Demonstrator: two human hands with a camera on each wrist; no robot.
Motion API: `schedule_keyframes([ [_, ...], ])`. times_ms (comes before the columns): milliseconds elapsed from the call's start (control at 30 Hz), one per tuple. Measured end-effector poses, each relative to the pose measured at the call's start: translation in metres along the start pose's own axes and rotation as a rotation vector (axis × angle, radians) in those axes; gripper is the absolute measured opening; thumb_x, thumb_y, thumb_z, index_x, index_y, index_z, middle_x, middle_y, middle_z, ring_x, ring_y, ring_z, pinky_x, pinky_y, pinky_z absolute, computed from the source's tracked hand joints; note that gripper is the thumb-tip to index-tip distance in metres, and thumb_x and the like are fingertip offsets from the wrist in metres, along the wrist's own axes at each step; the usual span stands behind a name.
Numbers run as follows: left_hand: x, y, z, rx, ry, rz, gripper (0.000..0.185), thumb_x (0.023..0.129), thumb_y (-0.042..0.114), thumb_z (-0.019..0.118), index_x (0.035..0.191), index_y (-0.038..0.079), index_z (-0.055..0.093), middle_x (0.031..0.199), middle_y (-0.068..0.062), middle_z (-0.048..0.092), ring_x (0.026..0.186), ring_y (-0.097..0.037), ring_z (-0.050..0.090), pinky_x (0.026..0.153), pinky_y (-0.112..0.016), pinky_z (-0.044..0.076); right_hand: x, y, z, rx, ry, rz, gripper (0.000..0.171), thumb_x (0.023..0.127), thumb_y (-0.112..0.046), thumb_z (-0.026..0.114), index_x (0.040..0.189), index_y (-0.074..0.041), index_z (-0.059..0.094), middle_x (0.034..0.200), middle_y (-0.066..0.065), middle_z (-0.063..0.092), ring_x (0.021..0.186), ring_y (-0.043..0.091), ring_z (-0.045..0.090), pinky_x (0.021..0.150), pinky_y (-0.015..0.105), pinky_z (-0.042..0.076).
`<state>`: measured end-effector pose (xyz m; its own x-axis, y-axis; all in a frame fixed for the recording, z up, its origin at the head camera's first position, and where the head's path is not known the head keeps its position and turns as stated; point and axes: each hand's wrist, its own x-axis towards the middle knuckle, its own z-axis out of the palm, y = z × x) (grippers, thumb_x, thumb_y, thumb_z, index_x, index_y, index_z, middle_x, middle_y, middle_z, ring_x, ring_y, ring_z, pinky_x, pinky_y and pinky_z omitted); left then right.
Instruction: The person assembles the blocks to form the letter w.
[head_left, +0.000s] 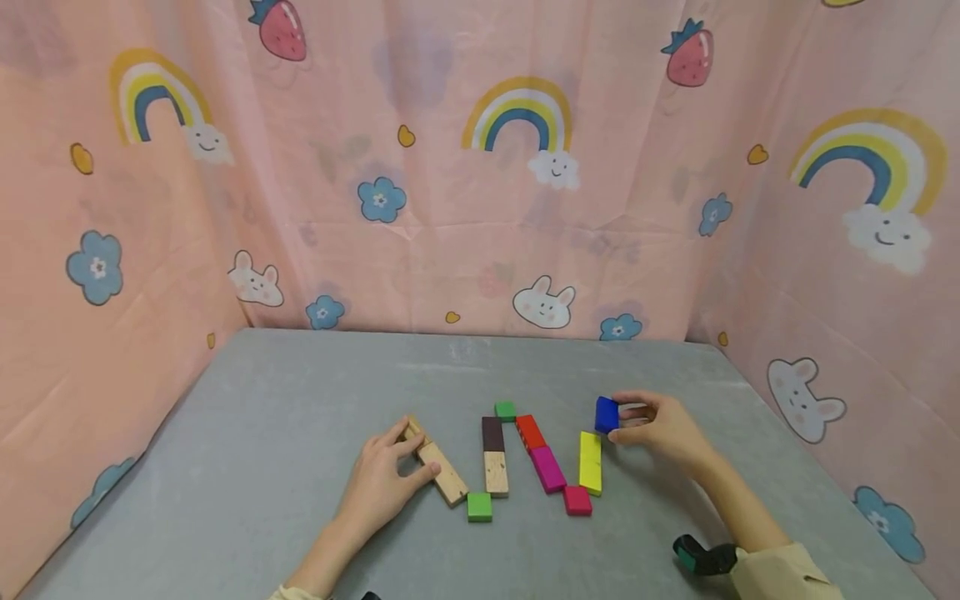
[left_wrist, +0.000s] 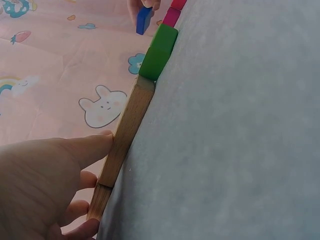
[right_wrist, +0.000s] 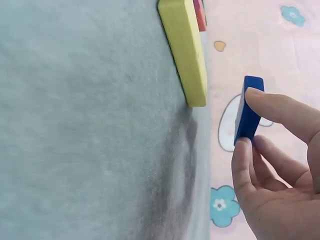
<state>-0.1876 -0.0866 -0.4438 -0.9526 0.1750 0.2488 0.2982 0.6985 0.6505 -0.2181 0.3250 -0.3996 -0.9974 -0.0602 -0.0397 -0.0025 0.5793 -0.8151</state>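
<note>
My left hand (head_left: pixel 382 479) lies at the left end of the row. Its thumb and fingers hold two plain wooden blocks (head_left: pixel 444 475) laid end to end on the table, the fingers around the far one. In the left wrist view, the thumb touches the longer wooden block (left_wrist: pixel 127 127). My right hand (head_left: pixel 667 429) pinches a blue block (head_left: pixel 607 414) between thumb and fingertips. The right wrist view has this blue block (right_wrist: pixel 249 112) off the table, apart from the yellow block (right_wrist: pixel 185 50) beside it.
A zigzag row continues across the grey table (head_left: pixel 262 467): a light green block (head_left: pixel 479 507), a wooden one (head_left: pixel 496 475), a dark brown one (head_left: pixel 492 434), a green one (head_left: pixel 505 411), then red, magenta and pinkish-red ones. Patterned pink curtains (head_left: pixel 450 250) enclose the table.
</note>
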Motion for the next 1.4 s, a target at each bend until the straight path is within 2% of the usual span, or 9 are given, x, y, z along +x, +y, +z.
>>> schedule_keyframes([
  [167, 0.0, 0.001, 0.0, 0.002, 0.001, -0.003, 0.059, 0.086, 0.041, 0.076, 0.13, 0.004, 0.066, 0.148, -0.018, 0.043, 0.12, -0.043, 0.047, 0.091, -0.059, 0.042, 0.013, 0.0, 0.003, -0.002, -0.048, 0.017, 0.065, 0.078, -0.023, 0.086, 0.134, -0.003, 0.059, 0.114, 0.014, 0.065, 0.105, 0.028, 0.059, 0.084, 0.039, 0.05],
  [433, -0.001, 0.002, 0.002, -0.009, -0.007, -0.002, 0.058, 0.085, 0.04, 0.076, 0.13, 0.005, 0.066, 0.148, -0.018, 0.043, 0.118, -0.042, 0.048, 0.091, -0.057, 0.043, 0.022, 0.006, 0.007, 0.037, -0.093, 0.015, 0.065, 0.078, -0.015, 0.085, 0.134, 0.001, 0.057, 0.115, 0.016, 0.063, 0.102, 0.027, 0.057, 0.084, 0.038, 0.046],
  [767, -0.002, 0.003, 0.003, -0.003, -0.006, -0.006, 0.058, 0.085, 0.04, 0.077, 0.13, 0.006, 0.066, 0.148, -0.017, 0.044, 0.115, -0.038, 0.049, 0.089, -0.056, 0.044, 0.027, 0.013, 0.008, 0.024, -0.09, 0.026, 0.062, 0.08, -0.013, 0.084, 0.133, 0.005, 0.057, 0.128, 0.02, 0.057, 0.102, 0.027, 0.058, 0.086, 0.039, 0.048],
  [1067, -0.003, 0.0, 0.003, -0.008, -0.003, 0.0, 0.059, 0.085, 0.041, 0.076, 0.13, 0.005, 0.066, 0.148, -0.017, 0.043, 0.117, -0.038, 0.048, 0.09, -0.056, 0.043, 0.026, 0.014, 0.013, 0.046, -0.069, 0.041, 0.058, 0.083, -0.014, 0.081, 0.132, 0.005, 0.057, 0.129, 0.021, 0.056, 0.103, 0.027, 0.058, 0.088, 0.039, 0.048],
  [1400, -0.003, -0.003, 0.002, -0.004, 0.005, 0.013, 0.058, 0.085, 0.04, 0.077, 0.13, 0.006, 0.066, 0.147, -0.018, 0.044, 0.118, -0.04, 0.048, 0.091, -0.058, 0.042, 0.024, 0.014, 0.018, 0.091, -0.062, 0.057, 0.057, 0.085, -0.017, 0.08, 0.132, 0.004, 0.057, 0.132, 0.021, 0.053, 0.108, 0.029, 0.058, 0.094, 0.047, 0.045],
])
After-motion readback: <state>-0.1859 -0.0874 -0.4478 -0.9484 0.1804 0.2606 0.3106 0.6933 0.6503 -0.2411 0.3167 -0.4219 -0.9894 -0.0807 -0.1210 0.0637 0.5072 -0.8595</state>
